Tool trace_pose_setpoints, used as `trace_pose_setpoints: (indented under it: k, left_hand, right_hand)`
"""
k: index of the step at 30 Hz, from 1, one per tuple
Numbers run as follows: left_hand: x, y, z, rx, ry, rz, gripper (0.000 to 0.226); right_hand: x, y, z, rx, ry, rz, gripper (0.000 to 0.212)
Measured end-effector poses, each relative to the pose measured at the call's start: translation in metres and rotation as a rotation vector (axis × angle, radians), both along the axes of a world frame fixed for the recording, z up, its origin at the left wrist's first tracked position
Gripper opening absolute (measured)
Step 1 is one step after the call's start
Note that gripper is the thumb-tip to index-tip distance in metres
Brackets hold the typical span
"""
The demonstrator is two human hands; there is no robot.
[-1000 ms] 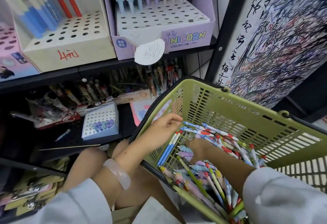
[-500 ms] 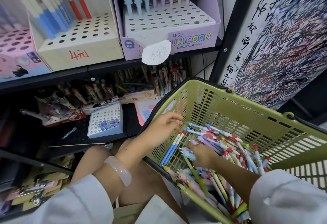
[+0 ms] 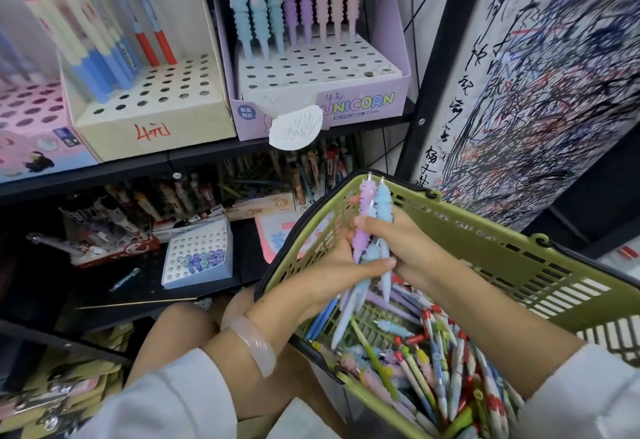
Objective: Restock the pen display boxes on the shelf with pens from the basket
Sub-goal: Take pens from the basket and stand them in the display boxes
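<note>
Nearest: white sleeves at bottom edge, pale bangle [image 3: 250, 348] on left wrist, bare knees below.

Green basket [image 3: 485, 241] tilted on lap, right of centre. Loose pens [image 3: 446, 362] piled in its lower end: red-capped, blue, green, pastel mixed.

Above the pile, both hands wrapped round one small bunch of unicorn pens [image 3: 372, 230]. Left hand [image 3: 332, 272] curled round lower part of bunch, thumb across front. Right hand [image 3: 398, 244] closed round upper-middle, fingers over barrels. Bunch near upright, purple and light-blue toppers up, tips poking past basket's far rim; lower barrels hanging toward pile. Exact pen count in bunch unclear.

Further out, lower shelf: small white perforated box [image 3: 197, 258] with a few bluish-purple pieces in front rows, cluttered pen packs behind, mostly dark.

Upper shelf [image 3: 194, 158]: lilac UNICORN display box [image 3: 363, 106], one back row of unicorn-topped pens standing (blue, purple, pink), remaining holes unfilled. White scribbled tester tag [image 3: 296, 127] hanging at its front. Just left, touching: cream display box [image 3: 156, 127] with red handwritten price, blue/red pens along back-left, front holes unfilled. Far left: pink display box [image 3: 31, 127], partly cut off.

Right: scribble-covered panel [image 3: 540, 85] behind black post.
</note>
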State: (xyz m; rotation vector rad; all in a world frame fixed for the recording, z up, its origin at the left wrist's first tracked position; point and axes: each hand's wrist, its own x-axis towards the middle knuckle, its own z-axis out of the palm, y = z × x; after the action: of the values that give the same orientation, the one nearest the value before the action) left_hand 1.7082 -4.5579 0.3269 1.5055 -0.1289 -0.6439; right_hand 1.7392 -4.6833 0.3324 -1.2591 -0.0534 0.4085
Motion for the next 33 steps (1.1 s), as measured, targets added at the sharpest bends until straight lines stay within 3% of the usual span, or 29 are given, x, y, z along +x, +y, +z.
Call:
trace_pose_setpoints:
  k: [3, 6, 9, 13, 16, 20, 29, 33]
  left_hand:
    - [0.000, 0.002, 0.013, -0.114, 0.044, 0.098, 0.049]
    - [-0.003, 0.011, 0.025, -0.067, -0.045, 0.095, 0.024]
    - [-0.004, 0.019, 0.037, -0.017, -0.160, 0.150, 0.008]
    - [-0.004, 0.031, 0.054, 0.005, -0.263, 0.166, 0.018]
    - [-0.003, 0.040, 0.067, 0.039, -0.330, 0.192, 0.021]
    - [0.001, 0.055, 0.080, 0.029, -0.356, 0.288, 0.018]
    - [0.023, 0.082, 0.118, -0.001, -0.386, 0.393, 0.014]
    - [0.037, 0.098, 0.139, -0.042, -0.409, 0.425, 0.013]
  right_hand:
    - [-0.004, 0.011, 0.018, -0.070, -0.075, -0.044, 0.018]
    - [-0.006, 0.017, 0.037, -0.290, -0.240, -0.020, 0.013]
    - [-0.005, 0.025, 0.054, -0.343, -0.299, -0.038, 0.014]
    - [-0.003, 0.034, 0.071, -0.295, -0.417, -0.069, 0.038]
    - [0.002, 0.040, 0.089, -0.232, -0.548, -0.159, 0.024]
    - [0.016, 0.047, 0.110, -0.318, -0.608, -0.245, 0.010]
    - [0.044, 0.076, 0.156, -0.381, -0.730, -0.138, 0.018]
    - [0.073, 0.079, 0.183, -0.279, -0.668, -0.257, 0.007]
